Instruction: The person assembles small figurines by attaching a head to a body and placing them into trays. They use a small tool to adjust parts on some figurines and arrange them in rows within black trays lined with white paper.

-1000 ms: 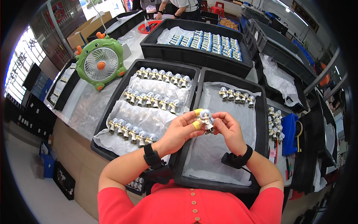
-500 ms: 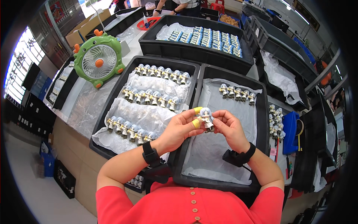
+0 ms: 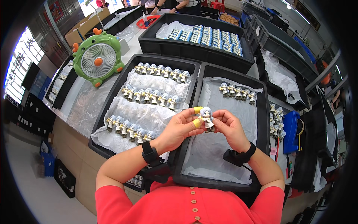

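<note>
A small chibi figurine [image 3: 207,118] with pale blue-grey hair, a white outfit and dark boots is held upright, its face toward me. My left hand [image 3: 182,126], yellow tape on two fingertips, pinches it from the left. From the other side my right hand [image 3: 228,126] grips it between thumb and fingers. Both hands are over the right black tray [image 3: 263,112], lined with white sheet, where a short row of like figurines [image 3: 237,92] lies at the far end. The left black tray [image 3: 197,67] bears three rows of them [image 3: 151,96] on crumpled paper.
Behind stands a bigger black tray [image 3: 195,52] with rows of blue-and-white pieces. A green frog-like fan [image 3: 97,61] sits at the left. More figurines [image 3: 276,121] lie right of the trays, beside a blue bin [image 3: 291,132]. Another person's hands [image 3: 164,9] show at the far back.
The figurine has turned slightly, so its face shows more frontally. Both hands keep their hold in nearly the same place.
</note>
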A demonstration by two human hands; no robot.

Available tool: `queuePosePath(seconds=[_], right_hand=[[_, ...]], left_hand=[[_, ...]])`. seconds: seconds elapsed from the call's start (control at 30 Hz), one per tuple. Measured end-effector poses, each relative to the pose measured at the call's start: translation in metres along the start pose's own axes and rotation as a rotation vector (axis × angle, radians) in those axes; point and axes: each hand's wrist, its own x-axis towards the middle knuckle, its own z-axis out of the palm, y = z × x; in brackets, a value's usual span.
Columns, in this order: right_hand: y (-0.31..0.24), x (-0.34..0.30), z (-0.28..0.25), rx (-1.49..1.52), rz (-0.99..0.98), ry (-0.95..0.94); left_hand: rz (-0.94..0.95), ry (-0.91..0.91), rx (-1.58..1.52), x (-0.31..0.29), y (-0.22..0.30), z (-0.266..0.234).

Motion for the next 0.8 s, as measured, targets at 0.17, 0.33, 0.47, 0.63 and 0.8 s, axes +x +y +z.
queuePosePath(seconds=[0.17, 0.33, 0.47, 0.63, 0.8], right_hand=[[-0.001, 0.0, -0.001, -0.01, -0.003, -0.007], [-0.001, 0.0, -0.001, -0.017, -0.01, -0.004], [0.001, 0.0, -0.002, -0.021, -0.009, -0.006], [-0.001, -0.002, 0.0, -0.012, 0.029, 0.007], [-0.001, -0.002, 0.0, -0.018, 0.044, 0.012]], left_hand=[[-0.011, 0.002, -0.021, 0.0, 0.0, 0.0], [-0.018, -0.008, -0.038, 0.001, -0.001, -0.002], [-0.038, -0.02, -0.058, 0.002, -0.002, -0.004], [-0.074, -0.031, -0.098, 0.003, -0.004, -0.008], [-0.098, -0.018, -0.108, 0.005, -0.006, -0.011]])
